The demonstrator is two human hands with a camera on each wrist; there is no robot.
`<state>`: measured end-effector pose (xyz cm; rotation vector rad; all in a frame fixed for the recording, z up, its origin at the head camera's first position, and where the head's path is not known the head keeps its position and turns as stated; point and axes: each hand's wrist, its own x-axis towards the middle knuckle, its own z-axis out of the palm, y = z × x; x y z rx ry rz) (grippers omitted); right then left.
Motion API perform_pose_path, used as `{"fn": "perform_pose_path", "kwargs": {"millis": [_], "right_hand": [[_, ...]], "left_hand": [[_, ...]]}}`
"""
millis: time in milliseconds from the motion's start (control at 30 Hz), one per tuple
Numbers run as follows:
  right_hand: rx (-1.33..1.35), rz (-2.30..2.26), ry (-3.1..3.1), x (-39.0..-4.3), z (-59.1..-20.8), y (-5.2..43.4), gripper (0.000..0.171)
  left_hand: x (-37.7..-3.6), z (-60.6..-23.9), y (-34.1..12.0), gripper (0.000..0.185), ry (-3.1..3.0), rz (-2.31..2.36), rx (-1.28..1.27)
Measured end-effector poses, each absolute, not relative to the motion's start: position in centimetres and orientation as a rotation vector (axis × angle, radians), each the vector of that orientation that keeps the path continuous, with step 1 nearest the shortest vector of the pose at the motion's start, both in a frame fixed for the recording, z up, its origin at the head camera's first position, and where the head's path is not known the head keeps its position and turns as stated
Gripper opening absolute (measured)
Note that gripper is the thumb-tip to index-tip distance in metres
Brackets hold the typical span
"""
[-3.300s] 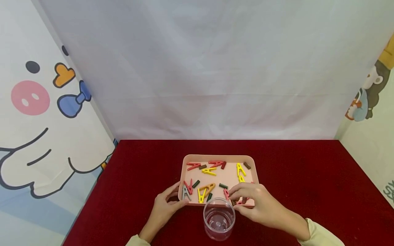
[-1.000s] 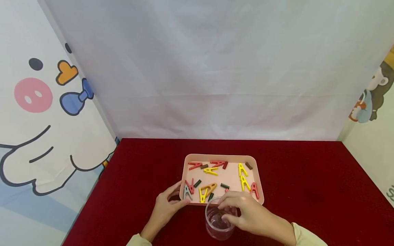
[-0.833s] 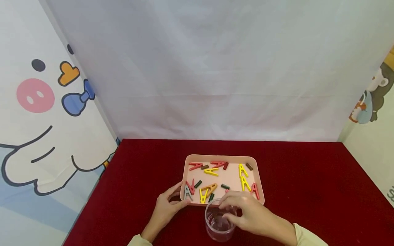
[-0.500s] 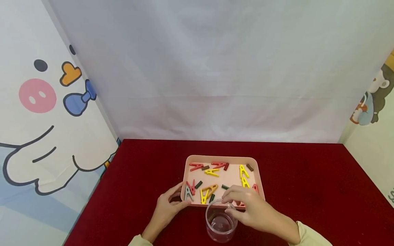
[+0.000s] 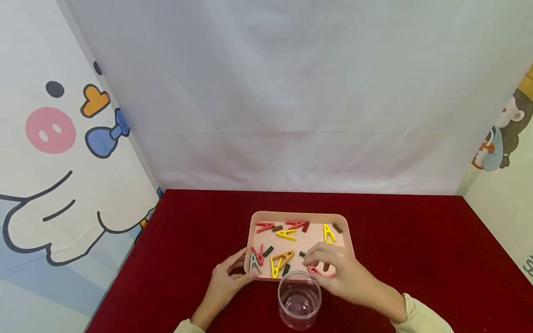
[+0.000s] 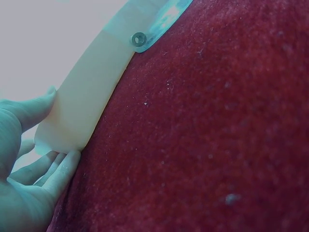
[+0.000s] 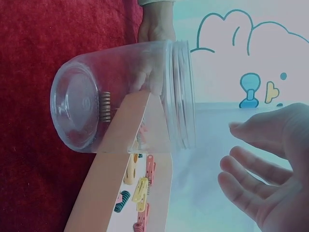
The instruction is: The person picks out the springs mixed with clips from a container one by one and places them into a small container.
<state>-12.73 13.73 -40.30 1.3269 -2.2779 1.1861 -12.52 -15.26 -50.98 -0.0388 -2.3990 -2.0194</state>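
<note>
My left hand [image 5: 222,282] holds the near left corner of a shallow pink tray [image 5: 310,238]. In the left wrist view, its thumb lies along the tray wall [image 6: 87,92] with fingers around the lower corner. My right hand [image 5: 345,275] is over the tray's near right part, thumb and fingers apart, holding nothing. Red clips [image 5: 313,268] show partly beneath it; others are hidden. A clear plastic jar [image 5: 300,319] with a threaded mouth stands upright before the tray. Low inside it sits a brown coil spring [image 7: 105,106].
Several loose clips lie in the tray, including yellow ones [image 5: 286,235], an orange one [image 5: 285,255] and a grey one [image 5: 254,262]. Among them are dark green springs [image 5: 268,251], brown springs [image 5: 337,227] and a red spring [image 5: 306,226]. Red cloth [image 5: 404,240] covers the table.
My right hand went from the tray to the jar mouth and dropped the brown spring in. It has since moved back over the tray. My left hand has kept its hold.
</note>
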Motion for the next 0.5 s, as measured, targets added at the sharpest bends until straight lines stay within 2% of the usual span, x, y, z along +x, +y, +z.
{"fn": "perform_pose_path", "kwargs": {"millis": [500], "right_hand": [[1.294,1.220,-2.337,-13.8,-40.8,14.1,0.028]], "left_hand": [[-12.4,-51.2,-15.4,0.065,-2.407,-2.006,-0.068]]}}
